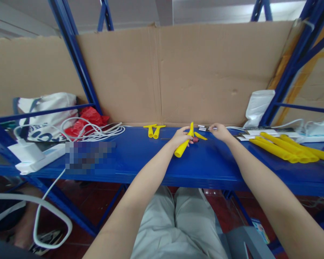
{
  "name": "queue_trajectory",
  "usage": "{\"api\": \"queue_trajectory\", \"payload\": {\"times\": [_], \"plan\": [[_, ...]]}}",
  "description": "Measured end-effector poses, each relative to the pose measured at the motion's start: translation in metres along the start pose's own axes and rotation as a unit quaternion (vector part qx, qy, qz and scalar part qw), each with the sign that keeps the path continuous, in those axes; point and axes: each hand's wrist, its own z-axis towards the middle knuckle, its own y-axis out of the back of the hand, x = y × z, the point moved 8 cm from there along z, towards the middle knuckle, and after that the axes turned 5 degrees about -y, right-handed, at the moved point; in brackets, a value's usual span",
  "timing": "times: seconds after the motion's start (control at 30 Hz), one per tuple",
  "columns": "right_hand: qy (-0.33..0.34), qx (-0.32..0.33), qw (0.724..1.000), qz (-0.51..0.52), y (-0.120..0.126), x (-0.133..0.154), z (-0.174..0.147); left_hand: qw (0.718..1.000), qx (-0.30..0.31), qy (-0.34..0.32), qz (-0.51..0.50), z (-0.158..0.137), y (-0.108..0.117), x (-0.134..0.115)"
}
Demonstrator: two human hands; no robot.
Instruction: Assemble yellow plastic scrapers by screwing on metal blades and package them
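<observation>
My left hand [181, 136] is wrapped round a yellow plastic tube [180, 149], its open end tilted down toward me and a narrow yellow part rising above the fingers. Beside that hand lies a tool with a dark red handle [196, 139], probably a screwdriver, partly hidden behind the hand. A flat yellow piece [200, 136] rests just past it. My right hand [218, 131] is farther right with its fingers pinched together, close to small white and black strips [203, 128]. What the pinch holds, if anything, is too small to make out.
Two yellow T-shaped tubes [153, 131] stand at the back of the blue shelf [140, 158]. Several yellow tubes [286, 149] lie at the right. White cables [97, 133], a power strip [43, 162] and a cloth bag [50, 118] occupy the left. Cardboard [199, 75] walls the back.
</observation>
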Motion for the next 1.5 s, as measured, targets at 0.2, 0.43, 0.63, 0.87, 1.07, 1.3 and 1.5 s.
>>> {"api": "queue_trajectory", "payload": {"times": [0.2,0.43,0.63,0.87,1.07,1.3,1.5], "plan": [[0.068,0.015,0.984,0.165,-0.006,0.044,-0.012,0.994,0.009,0.023,-0.106,0.000,0.001,0.002],[0.076,0.037,0.975,0.206,-0.009,0.054,-0.019,0.992,0.060,0.018,-0.113,0.003,-0.006,0.005],[0.088,0.032,0.975,0.201,-0.010,0.057,-0.019,0.991,0.078,0.011,-0.109,0.005,-0.009,0.007],[0.083,0.041,0.974,0.205,-0.009,0.058,-0.020,0.990,0.087,0.009,-0.114,0.006,-0.010,0.009],[0.088,0.045,0.975,0.198,-0.008,0.061,-0.023,0.988,0.092,0.012,-0.126,0.005,-0.011,0.007],[0.096,0.027,0.970,0.221,-0.011,0.055,-0.015,0.984,0.107,0.005,-0.141,0.001,-0.013,0.002],[0.102,0.014,0.959,0.264,-0.014,0.047,-0.008,0.981,0.101,-0.015,-0.163,-0.001,-0.012,-0.005]]}}
